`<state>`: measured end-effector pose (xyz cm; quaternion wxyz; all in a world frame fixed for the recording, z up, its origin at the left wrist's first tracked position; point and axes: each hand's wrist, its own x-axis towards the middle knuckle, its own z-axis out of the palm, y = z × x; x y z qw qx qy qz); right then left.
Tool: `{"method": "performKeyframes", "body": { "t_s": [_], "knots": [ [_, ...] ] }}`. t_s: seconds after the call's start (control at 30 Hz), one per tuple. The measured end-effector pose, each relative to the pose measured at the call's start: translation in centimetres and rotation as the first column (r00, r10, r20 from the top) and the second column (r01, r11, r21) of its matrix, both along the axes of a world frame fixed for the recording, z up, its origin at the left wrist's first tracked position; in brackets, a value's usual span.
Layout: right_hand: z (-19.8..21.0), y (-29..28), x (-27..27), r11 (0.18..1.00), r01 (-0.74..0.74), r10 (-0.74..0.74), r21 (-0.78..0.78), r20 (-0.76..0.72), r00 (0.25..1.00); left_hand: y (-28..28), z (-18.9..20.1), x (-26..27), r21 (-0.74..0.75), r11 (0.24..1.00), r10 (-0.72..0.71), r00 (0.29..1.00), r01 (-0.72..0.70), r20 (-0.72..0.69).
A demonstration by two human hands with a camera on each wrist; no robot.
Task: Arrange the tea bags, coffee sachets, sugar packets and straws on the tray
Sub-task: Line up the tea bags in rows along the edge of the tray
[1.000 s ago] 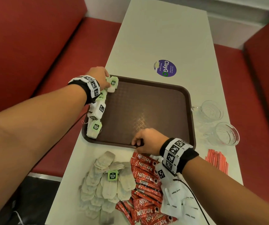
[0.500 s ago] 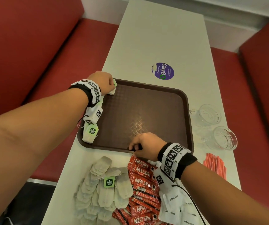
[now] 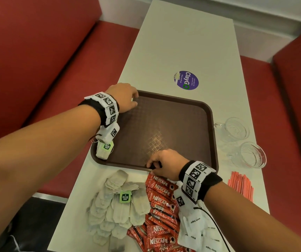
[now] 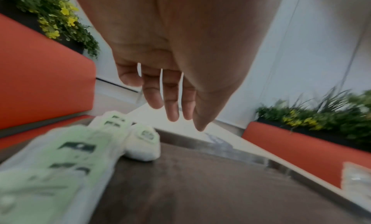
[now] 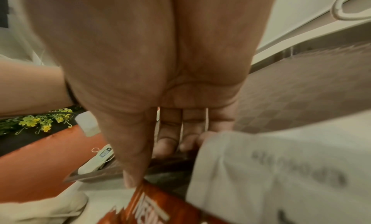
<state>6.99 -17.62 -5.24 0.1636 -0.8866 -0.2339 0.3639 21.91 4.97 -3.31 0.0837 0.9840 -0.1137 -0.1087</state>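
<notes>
A brown tray [image 3: 164, 122] lies on the white table. A row of tea bags [image 3: 104, 150] with green tags runs along its left edge, mostly hidden under my left wrist. In the left wrist view my left hand [image 4: 176, 116] hovers with straight fingers just above the far tea bags [image 4: 143, 143], holding nothing; it is over the tray's far-left corner [image 3: 135, 102]. My right hand [image 3: 152, 165] pinches the tray's near rim, fingers on top and thumb at the edge [image 5: 150, 162]. Loose tea bags [image 3: 117, 202], red coffee sachets [image 3: 161, 197], white sugar packets [image 3: 197, 228] and red straws [image 3: 240, 186] lie off the tray.
Two glass cups [image 3: 237, 129] [image 3: 252, 155] stand right of the tray. A purple round sticker [image 3: 186, 80] is on the table beyond it. Red bench seats [image 3: 64, 73] flank the narrow table on both sides.
My left hand moved right over the tray's far-left corner, covering the tea bag there, and its fingers now hang free. The right hand kept its hold on the near rim.
</notes>
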Motion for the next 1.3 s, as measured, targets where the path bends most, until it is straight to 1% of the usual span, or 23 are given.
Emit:
{"method": "performKeyframes", "body": {
  "t_s": [0.1, 0.17, 0.23, 0.3, 0.37, 0.43, 0.5, 0.57, 0.63, 0.77, 0.9, 1.03, 1.13, 1.2, 1.3],
  "knots": [
    [0.1, 0.1, -0.6, 1.000, 0.009, -0.009, 0.014, 0.022, 1.000, -0.4, 1.8, -4.3, -0.150, 0.987, -0.043, 0.998, 0.048, 0.038],
    [0.2, 0.2, -1.1, 1.000, -0.011, 0.010, 0.008, 0.073, 0.997, -0.7, 2.6, -7.8, -0.240, 0.967, -0.088, 0.996, 0.083, -0.011],
    [0.5, 0.4, -1.8, 0.999, -0.041, 0.036, 0.034, 0.123, 0.992, -0.8, 2.9, -11.3, -0.282, 0.949, -0.170, 0.981, 0.138, -0.092],
    [0.7, 0.5, -2.7, 0.992, -0.071, 0.055, 0.107, 0.145, 0.988, -0.8, 2.7, -14.6, -0.284, 0.940, -0.249, 0.949, 0.189, -0.192],
    [1.1, 0.6, -3.7, 0.982, -0.101, 0.083, 0.161, 0.116, 0.990, -0.8, 2.0, -17.3, -0.273, 0.931, -0.315, 0.911, 0.242, -0.267],
    [1.4, 0.7, -4.7, 0.981, -0.117, 0.110, 0.152, 0.054, 0.992, -0.7, 1.1, -19.4, -0.234, 0.931, -0.340, 0.899, 0.280, -0.277],
    [1.4, 0.6, -5.6, 0.981, -0.150, 0.149, 0.125, 0.019, 0.989, -0.5, 0.1, -20.8, -0.183, 0.941, -0.324, 0.916, 0.285, -0.238],
    [1.1, 0.6, -6.4, 0.975, -0.192, 0.191, 0.111, 0.015, 0.981, -0.3, -0.6, -21.6, -0.168, 0.950, -0.294, 0.933, 0.262, -0.209],
    [0.8, 0.6, -6.9, 0.970, -0.218, 0.214, 0.108, 0.051, 0.976, -0.2, -1.0, -22.1, -0.191, 0.953, -0.272, 0.940, 0.234, -0.206],
    [0.5, 0.4, -7.3, 0.968, -0.207, 0.193, 0.144, 0.109, 0.975, -0.2, -0.9, -22.3, -0.268, 0.952, -0.212, 0.950, 0.149, -0.227],
    [0.7, 0.3, -7.2, 0.959, -0.194, 0.162, 0.206, 0.160, 0.974, 0.0, -0.5, -22.1, -0.266, 0.958, -0.163, 0.965, 0.106, -0.203],
    [0.2, 1.1, -7.5, 0.953, -0.260, 0.229, 0.154, 0.193, 0.954, 0.1, 0.0, -22.3, -0.300, 0.953, -0.100, 0.978, 0.042, -0.181],
    [-0.1, 1.4, -7.7, 0.942, -0.299, 0.263, 0.150, 0.221, 0.939, 0.3, 0.2, -22.6, -0.325, 0.946, -0.076, 0.980, 0.012, -0.186],
    [-0.1, 1.3, -7.6, 0.944, -0.283, 0.245, 0.170, 0.216, 0.945, 0.5, 0.2, -22.8, -0.337, 0.941, -0.075, 0.982, 0.011, -0.176],
    [0.0, 1.1, -7.3, 0.937, -0.225, 0.167, 0.266, 0.222, 0.961, 1.0, 0.3, -22.9, -0.354, 0.935, -0.063, 0.988, 0.010, -0.139]
  ]
}}
